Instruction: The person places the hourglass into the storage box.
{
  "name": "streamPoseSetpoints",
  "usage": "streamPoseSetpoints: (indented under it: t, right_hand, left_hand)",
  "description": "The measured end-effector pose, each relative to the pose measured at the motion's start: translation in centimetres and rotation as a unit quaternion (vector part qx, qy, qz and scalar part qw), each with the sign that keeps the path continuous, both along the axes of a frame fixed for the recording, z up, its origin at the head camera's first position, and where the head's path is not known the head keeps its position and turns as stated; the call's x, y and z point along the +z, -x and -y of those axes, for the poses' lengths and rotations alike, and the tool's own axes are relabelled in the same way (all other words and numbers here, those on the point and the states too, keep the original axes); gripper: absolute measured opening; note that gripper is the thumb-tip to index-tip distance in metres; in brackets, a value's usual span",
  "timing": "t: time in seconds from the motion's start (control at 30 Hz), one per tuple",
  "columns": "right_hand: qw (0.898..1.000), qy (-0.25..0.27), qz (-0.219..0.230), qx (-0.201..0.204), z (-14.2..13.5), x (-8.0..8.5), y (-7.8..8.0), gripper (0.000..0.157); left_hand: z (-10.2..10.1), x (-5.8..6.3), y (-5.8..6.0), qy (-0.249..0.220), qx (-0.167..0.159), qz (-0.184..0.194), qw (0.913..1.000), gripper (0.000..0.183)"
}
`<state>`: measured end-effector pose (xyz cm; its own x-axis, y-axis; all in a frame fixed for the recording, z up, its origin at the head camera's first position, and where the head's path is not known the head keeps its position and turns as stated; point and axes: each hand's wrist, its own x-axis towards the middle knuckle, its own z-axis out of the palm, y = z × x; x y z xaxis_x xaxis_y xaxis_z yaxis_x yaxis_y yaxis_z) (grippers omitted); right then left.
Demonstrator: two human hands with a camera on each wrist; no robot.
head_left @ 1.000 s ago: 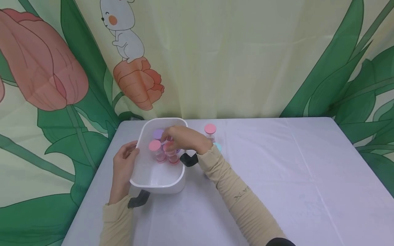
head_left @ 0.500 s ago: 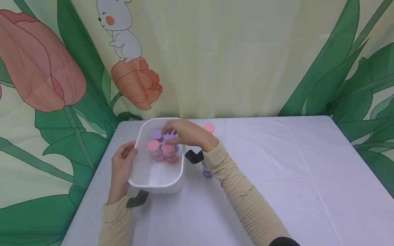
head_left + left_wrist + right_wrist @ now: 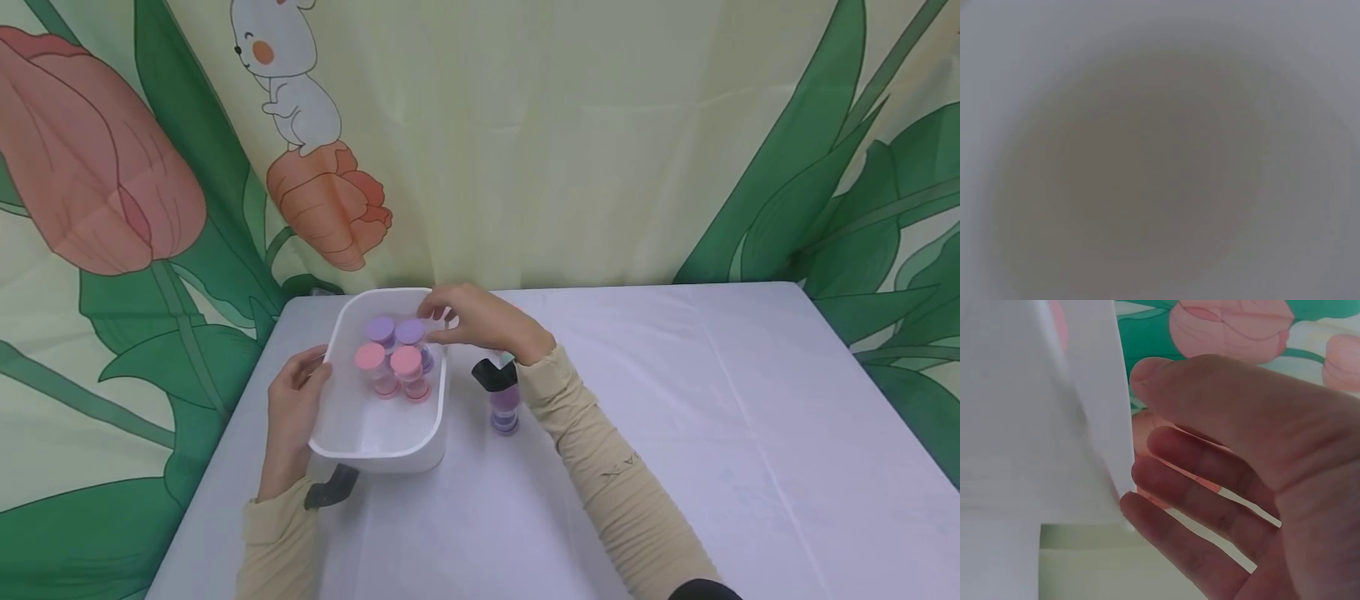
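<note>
In the head view, a white plastic bin stands on the table. My left hand grips its left rim, thumb on the rim. Two purple-capped sand timers stand inside it, behind two pink-capped sand timers. My right hand hovers at the bin's back right rim, holding nothing. The right wrist view shows this hand's fingers loosely bent and apart, beside the bin's white wall. Only a grey blur fills the left wrist view.
A purple sand timer stands right of the bin, partly behind the black wrist mount. A teal cap peeks out under my right wrist. White cloth covers the table; a printed curtain hangs behind.
My right hand has let go of the sand timers in the bin and moved right and up to the rim. A purple timer outside has come into sight. My left hand keeps its grip.
</note>
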<state>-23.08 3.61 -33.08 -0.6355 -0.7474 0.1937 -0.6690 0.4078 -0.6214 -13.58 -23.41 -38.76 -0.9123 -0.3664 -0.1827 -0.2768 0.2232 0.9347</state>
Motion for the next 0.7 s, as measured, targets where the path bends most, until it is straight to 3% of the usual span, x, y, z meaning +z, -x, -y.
streamPoseSetpoints:
  t: [0.53, 0.7]
  right_hand:
    - [0.998, -0.001, 0.02, -0.058, -3.3, -1.3, 0.9, 0.03]
    - [0.996, -0.006, 0.046, -0.08, -4.2, -1.8, 1.2, 0.034]
  left_hand:
    - [0.0, -0.1, -0.1, 0.009, 0.0, -0.006, 0.9999, 0.043]
    - [0.0, -0.2, -0.1, 0.006, -0.003, -0.008, 0.9999, 0.043]
